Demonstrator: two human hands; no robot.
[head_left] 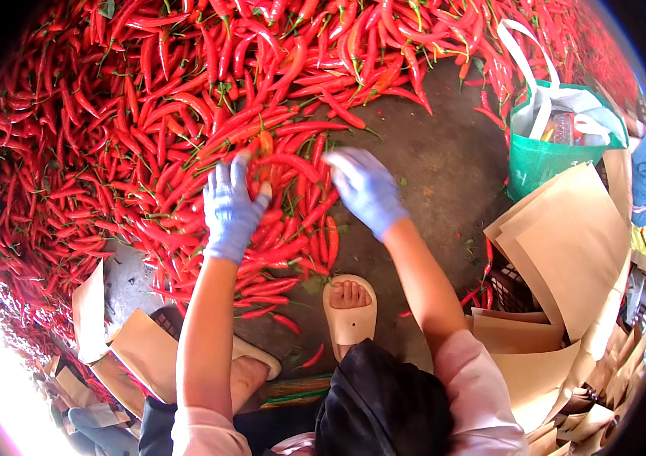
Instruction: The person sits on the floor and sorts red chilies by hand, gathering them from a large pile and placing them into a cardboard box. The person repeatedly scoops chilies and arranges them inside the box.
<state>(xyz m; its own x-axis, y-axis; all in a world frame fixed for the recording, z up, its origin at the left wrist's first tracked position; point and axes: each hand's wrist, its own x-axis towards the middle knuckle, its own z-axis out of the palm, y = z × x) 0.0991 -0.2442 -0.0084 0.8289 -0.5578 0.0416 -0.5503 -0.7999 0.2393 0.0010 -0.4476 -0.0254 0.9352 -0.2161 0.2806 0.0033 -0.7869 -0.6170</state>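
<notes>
A deep pile of glossy red chili peppers [180, 125] with green stems covers the ground before me. My left hand [231, 214], in a pale blue knit glove with bare fingertips, lies over the pile with thumb and fingers apart. Just beyond its thumb is a blurred orange-red chili pepper [266, 145]. At the right edge of the pile is my right hand [365, 191], gloved alike and blurred; its fingers are curled, and whether they hold anything is unclear. A curved red chili pepper [294, 162] lies between the two hands.
Brown ground [437, 148] shows at right. A green tote bag [550, 157] stands upper right, near brown paper sheets [573, 245] and a dark plastic crate [513, 288]. More brown paper [143, 347] is lower left. A sandaled foot [351, 313] is close to the peppers.
</notes>
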